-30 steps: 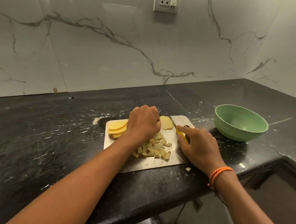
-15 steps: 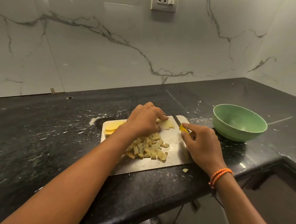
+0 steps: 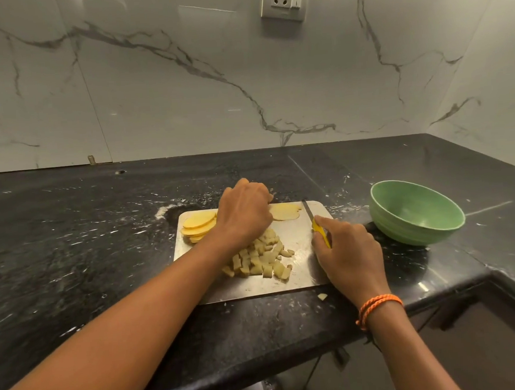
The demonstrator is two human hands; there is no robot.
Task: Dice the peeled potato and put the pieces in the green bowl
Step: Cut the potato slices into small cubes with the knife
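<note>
Gripping the knife (image 3: pixel 316 223), right hand (image 3: pixel 348 251); left hand (image 3: pixel 245 212) curled beside potato slices (image 3: pixel 285 212), grip unclear

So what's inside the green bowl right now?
Nothing that shows: the green bowl looks empty, though its near wall hides a little of the bottom. The diced pieces lie on the cutting board.

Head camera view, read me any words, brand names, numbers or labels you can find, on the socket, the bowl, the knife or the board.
None can be read.
Wall socket: plain plate, no lettering visible.
Green bowl: plain, no mark.
Knife, held by the right hand: yellow handle mostly covered, no print showing.
Cutting board: bare metal, no stamp seen.
</note>
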